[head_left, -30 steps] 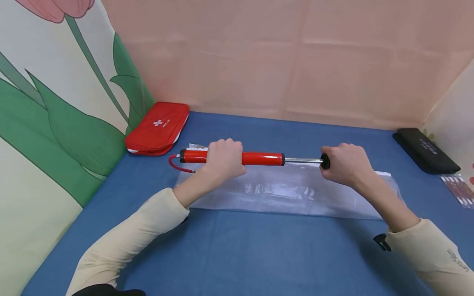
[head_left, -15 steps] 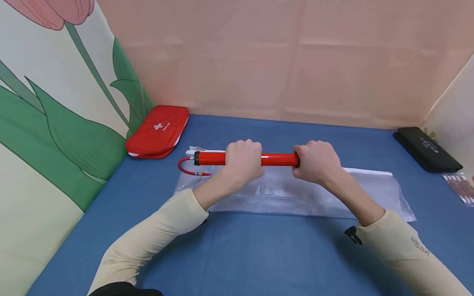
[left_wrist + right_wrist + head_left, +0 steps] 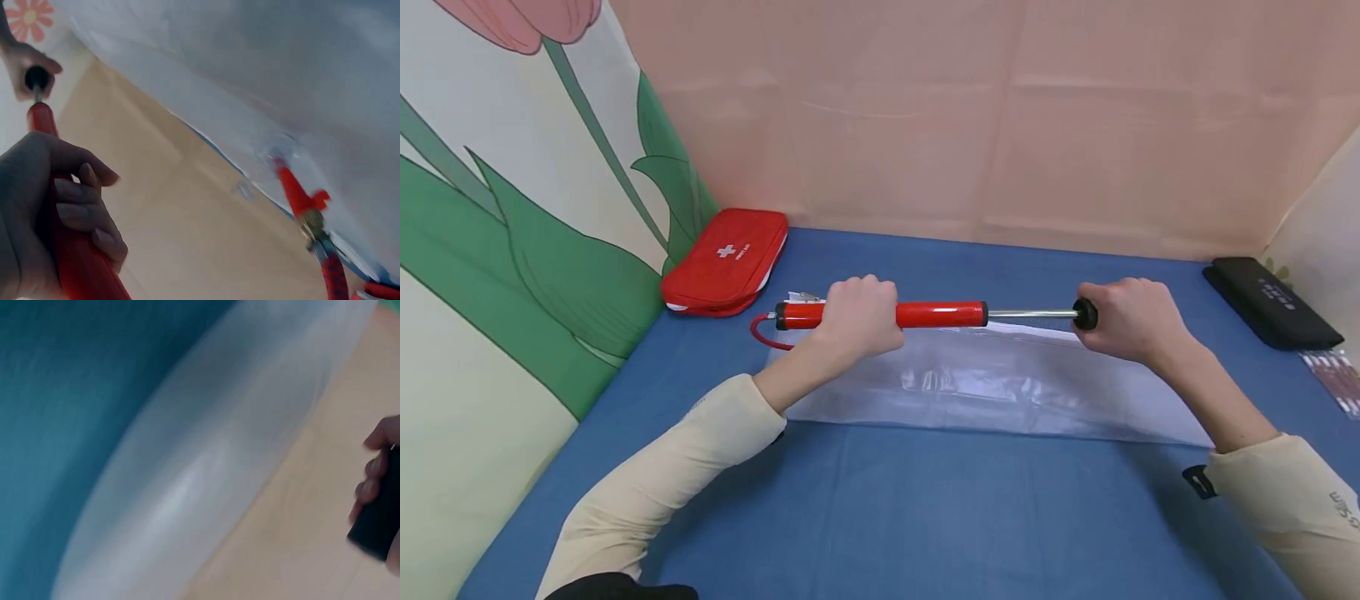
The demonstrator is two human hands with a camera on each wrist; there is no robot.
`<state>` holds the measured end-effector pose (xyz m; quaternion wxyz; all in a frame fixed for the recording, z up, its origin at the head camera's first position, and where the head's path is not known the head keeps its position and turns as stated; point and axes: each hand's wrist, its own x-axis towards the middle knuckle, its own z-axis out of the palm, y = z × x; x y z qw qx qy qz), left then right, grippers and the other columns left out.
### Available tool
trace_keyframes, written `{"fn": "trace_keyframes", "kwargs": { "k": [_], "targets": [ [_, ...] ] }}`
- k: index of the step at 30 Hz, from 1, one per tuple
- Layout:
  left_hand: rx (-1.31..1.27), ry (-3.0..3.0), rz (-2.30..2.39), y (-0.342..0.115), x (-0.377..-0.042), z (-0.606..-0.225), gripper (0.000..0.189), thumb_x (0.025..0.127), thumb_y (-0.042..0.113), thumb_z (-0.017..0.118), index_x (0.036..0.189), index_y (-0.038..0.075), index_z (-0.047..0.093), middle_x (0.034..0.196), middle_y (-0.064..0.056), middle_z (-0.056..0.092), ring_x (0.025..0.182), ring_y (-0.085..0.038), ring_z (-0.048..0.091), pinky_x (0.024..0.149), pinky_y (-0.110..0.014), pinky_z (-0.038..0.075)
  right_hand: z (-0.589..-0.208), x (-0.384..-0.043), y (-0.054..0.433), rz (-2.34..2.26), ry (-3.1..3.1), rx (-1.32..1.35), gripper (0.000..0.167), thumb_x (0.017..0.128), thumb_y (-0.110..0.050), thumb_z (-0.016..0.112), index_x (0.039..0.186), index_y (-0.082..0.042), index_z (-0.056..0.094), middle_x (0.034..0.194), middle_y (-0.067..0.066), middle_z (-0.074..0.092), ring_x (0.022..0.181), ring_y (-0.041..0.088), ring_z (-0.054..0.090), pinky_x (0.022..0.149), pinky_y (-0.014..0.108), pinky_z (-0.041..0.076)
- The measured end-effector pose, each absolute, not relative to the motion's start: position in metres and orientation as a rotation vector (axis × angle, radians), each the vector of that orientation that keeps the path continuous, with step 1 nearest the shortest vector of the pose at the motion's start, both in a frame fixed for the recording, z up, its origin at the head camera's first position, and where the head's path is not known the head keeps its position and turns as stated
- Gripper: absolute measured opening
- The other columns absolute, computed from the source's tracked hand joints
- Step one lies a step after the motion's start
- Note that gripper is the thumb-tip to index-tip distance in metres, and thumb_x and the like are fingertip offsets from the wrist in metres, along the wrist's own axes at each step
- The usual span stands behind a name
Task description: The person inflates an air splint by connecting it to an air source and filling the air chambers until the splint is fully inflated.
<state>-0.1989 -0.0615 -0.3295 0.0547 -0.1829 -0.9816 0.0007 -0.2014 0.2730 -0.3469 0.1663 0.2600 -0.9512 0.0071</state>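
My left hand grips the red barrel of a hand pump, which lies level above a clear plastic sheet or bag. Curled round the black pump handle is my right hand, with the metal rod drawn out between handle and barrel. From the barrel's left end a short red hose loops down. The left wrist view shows its red nozzle with the tip at a round clear valve on the plastic. In the right wrist view the handle shows partly, fingers round it.
A red first aid pouch lies at the back left of the blue-covered table. At the right are a black case and a patterned strip pack. Fabric walls stand behind and at both sides.
The rod was out a second ago, then fully pushed in with my hands close together. Now my right hand has pulled the handle back out to the right, and my left hand has shifted left.
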Motion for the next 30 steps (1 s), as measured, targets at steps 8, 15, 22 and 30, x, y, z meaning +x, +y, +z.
{"fn": "trace_keyframes", "kwargs": {
  "k": [8, 15, 22, 30],
  "targets": [
    [-0.561, -2.978, 0.072, -0.047, -0.196, -0.33, 0.034, 0.069, 0.037, 0.078, 0.09, 0.012, 0.069, 0.064, 0.0, 0.058, 0.053, -0.015, 0.054, 0.053, -0.028, 0.051, -0.351, -0.195, 0.234, 0.038, -2.816, 0.696, 0.016, 0.074, -0.016, 0.069, 0.07, -0.009, 0.055, 0.052, 0.0, 0.044, 0.046, 0.018, 0.044, 0.042, 0.031, 0.038],
    [-0.569, -2.968, 0.076, -0.03, -0.194, -0.325, 0.031, 0.071, 0.036, 0.077, 0.088, 0.013, 0.068, 0.061, 0.001, 0.057, 0.051, -0.013, 0.054, 0.051, -0.027, 0.05, -0.339, -0.191, 0.198, 0.017, -2.775, 0.719, 0.015, 0.069, -0.013, 0.069, 0.068, -0.009, 0.055, 0.051, 0.001, 0.043, 0.044, 0.017, 0.042, 0.044, 0.032, 0.042],
    [-0.629, -2.957, 0.052, -0.028, -0.192, -0.326, 0.03, 0.071, 0.036, 0.077, 0.088, 0.013, 0.068, 0.063, 0.0, 0.059, 0.052, -0.014, 0.054, 0.052, -0.028, 0.051, -0.338, -0.185, 0.183, 0.049, -2.708, 0.757, 0.017, 0.069, -0.012, 0.07, 0.068, -0.01, 0.053, 0.051, 0.0, 0.042, 0.042, 0.016, 0.04, 0.044, 0.033, 0.04],
    [-0.611, -3.011, 0.037, -0.064, -0.201, -0.332, 0.04, 0.069, 0.035, 0.081, 0.097, 0.009, 0.069, 0.076, -0.004, 0.064, 0.06, -0.018, 0.057, 0.061, -0.032, 0.054, -0.355, -0.187, 0.25, 0.065, -2.635, 0.737, 0.021, 0.068, -0.015, 0.074, 0.072, -0.01, 0.055, 0.05, -0.003, 0.041, 0.042, 0.016, 0.038, 0.038, 0.034, 0.033]
  ]
}}
